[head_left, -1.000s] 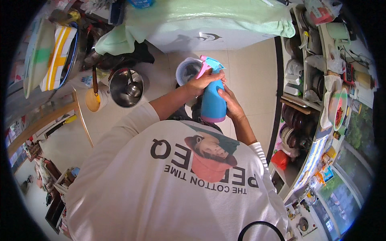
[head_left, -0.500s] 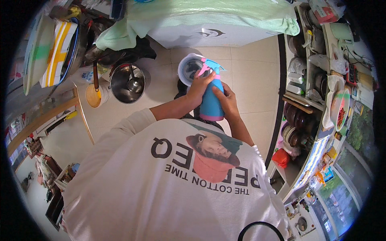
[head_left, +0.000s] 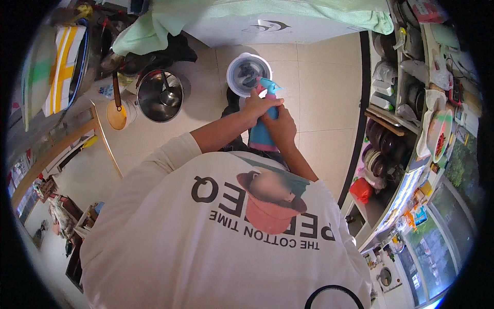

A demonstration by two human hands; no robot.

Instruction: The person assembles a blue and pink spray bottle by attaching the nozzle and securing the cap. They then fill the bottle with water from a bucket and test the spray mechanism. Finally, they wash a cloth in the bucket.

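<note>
A blue spray bottle (head_left: 261, 138) with a pink base and a light-blue spray head is held upright in front of my body, its head over the near rim of a white bucket (head_left: 234, 85). My left hand (head_left: 257, 106) grips the bottle around its neck by the pink trigger. Lower down, my right hand (head_left: 280, 126) is wrapped on the right side of the body, its thumb side touching the left hand. Fingers behind the bottle are hidden. Something dark lies inside the bucket; its kind cannot be made out.
Left of the bucket, a steel pot (head_left: 146, 105) with a ladle (head_left: 170, 97) stands on the tiled floor beside a yellowish tub (head_left: 117, 116). A white box (head_left: 231, 31) under a green cloth (head_left: 164, 20) spans the far side. Shelves with bowls (head_left: 378, 159) line the right.
My right hand has moved up and left along the bottle, closer to my left hand. The bottle has shifted slightly left, and more of the bucket shows.
</note>
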